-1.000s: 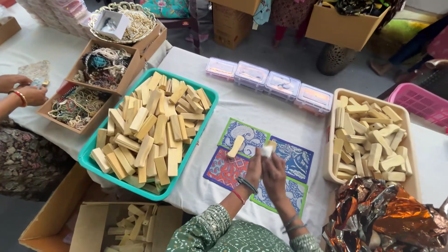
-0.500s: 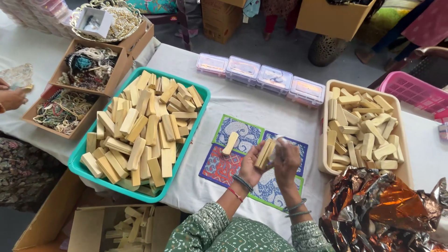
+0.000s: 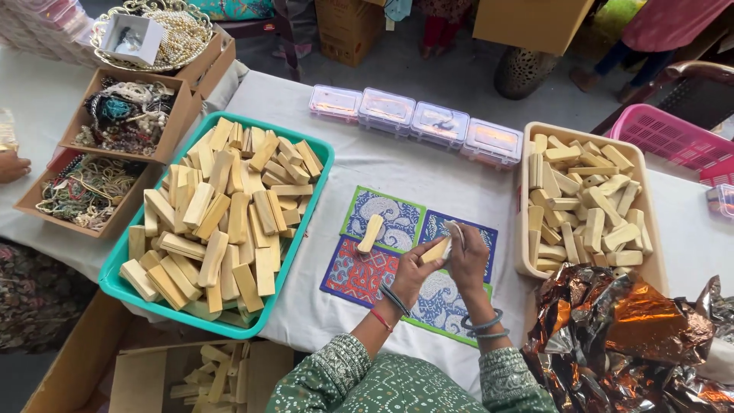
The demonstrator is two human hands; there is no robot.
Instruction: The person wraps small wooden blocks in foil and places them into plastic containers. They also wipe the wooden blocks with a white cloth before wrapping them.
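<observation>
At centre frame your left hand [image 3: 414,269] and right hand [image 3: 468,258] clamp together on one wooden block [image 3: 436,250]; another block [image 3: 371,232] lies finished on the patterned mat [image 3: 359,275], while the teal tray [image 3: 122,287] at left remains heaped.

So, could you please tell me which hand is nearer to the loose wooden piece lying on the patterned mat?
Left. The left hand is just right of the loose wooden piece; the right hand is farther right.
</observation>
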